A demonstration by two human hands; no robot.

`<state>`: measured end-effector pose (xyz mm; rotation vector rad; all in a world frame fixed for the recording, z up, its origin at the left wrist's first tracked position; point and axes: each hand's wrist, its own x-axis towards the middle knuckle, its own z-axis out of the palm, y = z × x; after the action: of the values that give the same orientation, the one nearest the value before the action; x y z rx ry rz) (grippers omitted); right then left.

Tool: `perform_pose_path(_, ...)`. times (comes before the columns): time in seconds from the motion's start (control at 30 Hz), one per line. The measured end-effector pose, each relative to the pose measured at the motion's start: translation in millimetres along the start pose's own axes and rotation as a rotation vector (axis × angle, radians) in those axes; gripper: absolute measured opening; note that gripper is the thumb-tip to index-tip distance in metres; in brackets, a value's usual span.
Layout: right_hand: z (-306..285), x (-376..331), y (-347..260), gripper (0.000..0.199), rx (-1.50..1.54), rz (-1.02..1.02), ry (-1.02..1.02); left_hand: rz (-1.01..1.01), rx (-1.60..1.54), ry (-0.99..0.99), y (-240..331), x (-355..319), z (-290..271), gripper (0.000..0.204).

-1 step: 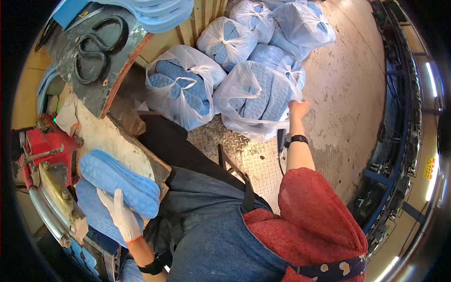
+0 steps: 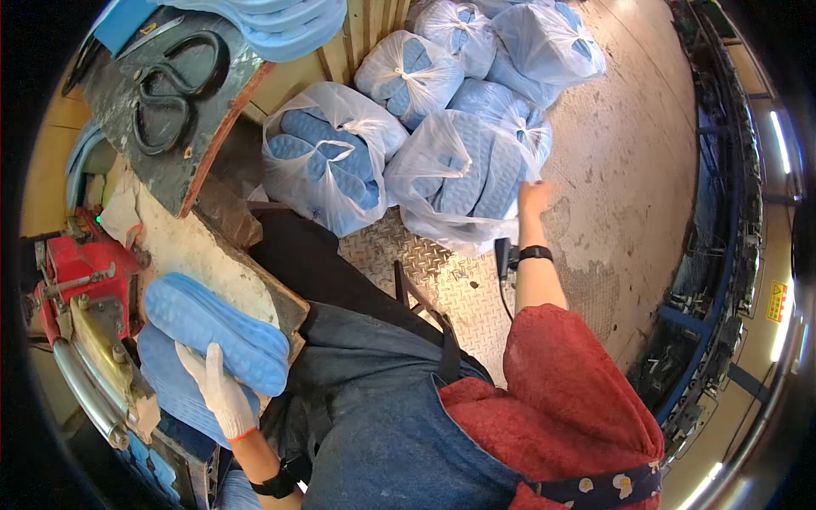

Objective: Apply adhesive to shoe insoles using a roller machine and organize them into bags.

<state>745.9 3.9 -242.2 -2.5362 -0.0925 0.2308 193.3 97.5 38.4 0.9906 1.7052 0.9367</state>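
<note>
My left hand [image 2: 219, 391], in a white glove with an orange cuff edge, is at a bundle of blue insoles [image 2: 217, 331] with bumpy surfaces. Its thumb lies against the bundle's near edge, and some fingers are hidden beneath. Under that bundle sits a taller stack of blue insoles [image 2: 174, 374]. Bare and closed, my right hand [image 2: 534, 200] grips the right edge of a clear plastic bag [image 2: 425, 208] on the floor. Blue insoles [image 2: 466, 183] stand packed inside this bag, whose top is partly open.
Several other bags of insoles [image 2: 408, 76] lie beyond, some knotted. Black-handled scissors [image 2: 174, 93] rest on a dark board [image 2: 110, 110] at upper left, near more blue insoles [image 2: 293, 30]. A red machine with metal rollers [image 2: 89, 272] stands left. Dark racking [image 2: 697, 255] runs along the right.
My right hand has shifted slightly left, still holding the bag's edge. My left hand and the insoles have stayed put.
</note>
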Motion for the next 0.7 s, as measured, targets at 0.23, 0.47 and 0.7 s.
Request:
perform_pose_path(0.23,30,-49,-6,0.089,-0.427,0.015,-0.22,0.012,0.003,-0.003,2,-2,3,0.072)
perform_pose_path(0.47,39,-37,19,0.095,-0.398,0.15,-0.397,0.008,-0.04,-0.027,8,-5,11,0.073)
perform_pose_path(0.7,18,-72,-14,0.083,-0.353,0.155,-0.179,0.017,-0.02,0.012,3,-1,8,0.072)
